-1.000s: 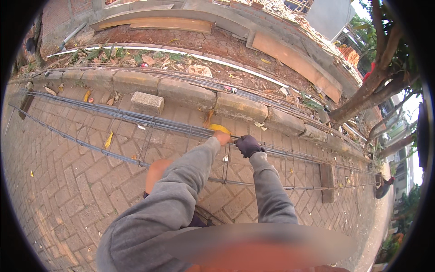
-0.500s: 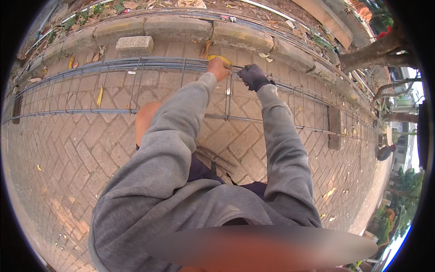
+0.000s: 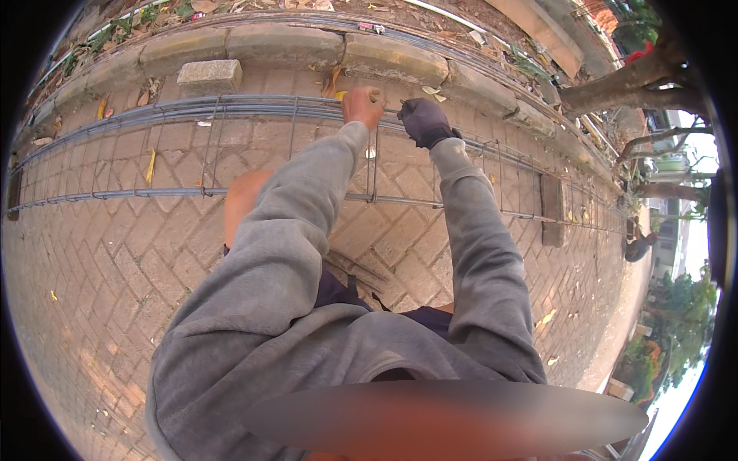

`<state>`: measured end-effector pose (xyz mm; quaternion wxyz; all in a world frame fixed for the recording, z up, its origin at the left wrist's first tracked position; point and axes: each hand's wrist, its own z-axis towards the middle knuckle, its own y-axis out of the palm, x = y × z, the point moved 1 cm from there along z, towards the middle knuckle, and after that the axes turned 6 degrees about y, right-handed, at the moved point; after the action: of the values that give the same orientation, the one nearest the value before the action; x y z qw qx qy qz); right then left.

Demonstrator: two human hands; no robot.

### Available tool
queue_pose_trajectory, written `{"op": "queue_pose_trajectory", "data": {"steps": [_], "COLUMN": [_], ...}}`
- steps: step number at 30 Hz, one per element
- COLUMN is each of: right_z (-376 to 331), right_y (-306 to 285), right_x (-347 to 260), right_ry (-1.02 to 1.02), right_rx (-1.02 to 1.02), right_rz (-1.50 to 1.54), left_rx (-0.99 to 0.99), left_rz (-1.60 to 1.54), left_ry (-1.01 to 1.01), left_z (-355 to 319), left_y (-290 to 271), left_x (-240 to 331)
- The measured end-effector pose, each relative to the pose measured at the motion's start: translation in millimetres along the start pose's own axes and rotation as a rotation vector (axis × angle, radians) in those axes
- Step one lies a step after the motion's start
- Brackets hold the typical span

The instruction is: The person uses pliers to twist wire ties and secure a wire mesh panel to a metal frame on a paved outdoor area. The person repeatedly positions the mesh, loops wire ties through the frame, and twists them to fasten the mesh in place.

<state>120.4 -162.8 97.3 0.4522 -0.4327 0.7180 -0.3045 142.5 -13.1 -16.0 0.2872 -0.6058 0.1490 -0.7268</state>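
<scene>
A long rebar cage [image 3: 231,192] of grey steel bars and stirrups lies across the brick paving. My bare left hand [image 3: 363,104] is a closed fist on the cage's far top bars [image 3: 254,106], and a small yellow thing [image 3: 340,95] peeks out beside it. My right hand [image 3: 424,121], in a dark glove, is curled on the same top bars just to the right, a few centimetres away. Grey sleeves cover both forearms. What the fingers pinch is too small to tell. A bare knee [image 3: 244,196] shows under my left arm.
A loose concrete block [image 3: 209,75] sits beyond the cage by the kerb stones [image 3: 392,58]. A wooden block [image 3: 552,207] props the cage at the right. A tree trunk [image 3: 638,77] leans at the upper right. Another person [image 3: 636,247] crouches far right.
My head has tipped down and closer, so the cage and hands sit higher and larger in view. Both hands stay on the same spot of the top bars.
</scene>
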Motion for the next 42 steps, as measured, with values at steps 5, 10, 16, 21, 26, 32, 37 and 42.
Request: {"op": "queue_pose_trajectory", "data": {"steps": [5,10,16,21,26,32,37,42], "right_z": [20,59,86,54,-3,-146,-213,-199], "right_y": [4,14,15,20,7,71,230,314], "right_x": [-25,-34,-16,19,42,89,117,137], "right_ry": [-0.231,-0.519,-0.345,-0.078,-0.144,-0.474,-0.519,-0.27], "right_rx": [0.158,0.258,0.23,-0.21,0.205,0.436,-0.277,-0.378], "right_rz": [-0.273,-0.466,-0.337,0.017,0.516,0.179,-0.307,-0.401], "left_rx": [-0.042,-0.054,-0.024,-0.065,-0.147,-0.451,-0.584,-0.58], "left_rz": [-0.182,-0.071,-0.014,0.023,0.12,0.157,-0.128,0.12], "left_ry": [-0.044,-0.175,-0.171,-0.15,0.034,0.29,0.133,0.171], "left_z": [-18,-3,-2,-2,13,43,50,53], "left_y": [-6,-4,2,1,-10,-9,4,-10], "left_x": [5,15,14,11,5,-32,-46,-26]}}
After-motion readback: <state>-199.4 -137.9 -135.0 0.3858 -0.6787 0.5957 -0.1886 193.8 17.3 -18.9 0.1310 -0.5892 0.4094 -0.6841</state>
